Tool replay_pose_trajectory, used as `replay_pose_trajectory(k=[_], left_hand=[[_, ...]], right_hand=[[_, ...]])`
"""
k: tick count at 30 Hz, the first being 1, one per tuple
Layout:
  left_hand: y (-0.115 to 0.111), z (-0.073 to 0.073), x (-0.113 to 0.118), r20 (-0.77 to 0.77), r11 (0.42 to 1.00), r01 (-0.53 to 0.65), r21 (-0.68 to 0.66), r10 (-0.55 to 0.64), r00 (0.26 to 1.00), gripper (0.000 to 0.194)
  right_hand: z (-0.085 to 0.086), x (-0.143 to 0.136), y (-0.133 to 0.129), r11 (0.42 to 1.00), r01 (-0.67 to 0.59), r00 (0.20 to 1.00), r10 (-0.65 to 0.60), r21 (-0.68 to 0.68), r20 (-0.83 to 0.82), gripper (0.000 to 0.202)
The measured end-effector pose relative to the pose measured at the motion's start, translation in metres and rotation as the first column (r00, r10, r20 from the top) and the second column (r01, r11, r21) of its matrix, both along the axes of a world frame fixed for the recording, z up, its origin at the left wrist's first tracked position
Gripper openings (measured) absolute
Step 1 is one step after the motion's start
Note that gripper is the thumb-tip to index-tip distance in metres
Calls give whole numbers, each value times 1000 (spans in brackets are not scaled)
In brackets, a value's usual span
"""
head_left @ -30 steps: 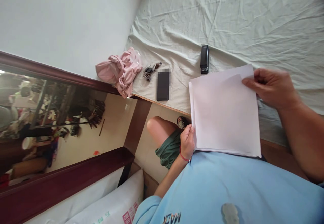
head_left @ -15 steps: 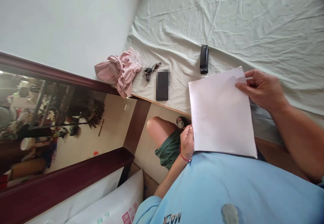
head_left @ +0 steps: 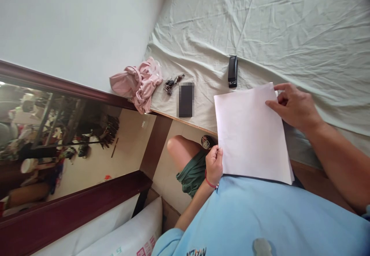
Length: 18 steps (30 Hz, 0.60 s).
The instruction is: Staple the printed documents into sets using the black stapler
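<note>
Ok so going by a clock face with 12 at the top of the view and the paper stack (head_left: pixel 250 140) as the middle. Looks to me like the step in hand is simply keeping the stack steady between two hands and minding its edges. There's more than one sheet in there, since a second edge peeks out around 4-5 o'clock, but no way I can count them.

Any move from here would call for a light, even pinch on both sides imo, because the sheets aren't quite flush at that corner and loose paper slides easily.

Grip-wise: the left hand (head_left: pixel 214 165) is at 8 o'clock, pinching the stack's side edge, thumb on top. The right hand (head_left: pixel 299 107) is at 2, thumb on the top face near the far corner, other fingers curled at the edge and partly hidden. I'd call that pinching too, though can't tell how firmly. So the stack sits right between both grips, touching each, its near edge by the blue shirt (head_left: pixel 260 209).

Black stapler (head_left: pixel 232 71) is lying on the pale cloth (head_left: pixel 289 36) at 11, just beyond the paper's far edge, neither hand on it. Dark rectangle (head_left: pixel 185 101) is out towards 10, screen blurred out.
</note>
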<state>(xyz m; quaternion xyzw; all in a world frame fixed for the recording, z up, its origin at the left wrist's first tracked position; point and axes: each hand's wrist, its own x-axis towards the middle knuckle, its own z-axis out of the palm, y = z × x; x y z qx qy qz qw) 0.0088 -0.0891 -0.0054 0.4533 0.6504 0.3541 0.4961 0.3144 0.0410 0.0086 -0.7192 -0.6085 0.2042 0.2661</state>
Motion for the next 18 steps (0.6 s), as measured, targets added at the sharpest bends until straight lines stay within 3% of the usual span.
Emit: replay_pose_trajectory(k=[3, 10, 15, 18], left_hand=[[1, 1, 0, -53, 999, 25, 41, -23, 998, 44], [0, 4, -1, -174, 988, 82, 133, -58, 983, 43], [-3, 4, -3, -163, 982, 109, 155, -83, 983, 43], [-4, 5, -4, -141, 982, 119, 148, -98, 985, 46]], right_hand=[[7, -3, 0, 999, 10, 994, -15, 49, 105, 59], [30, -6, -7, 977, -16, 984, -23, 212, 179, 44], [42, -10, 4, 878, -197, 976, 135, 436, 170, 45], [48, -21, 19, 837, -365, 927, 287, 408, 242, 46]])
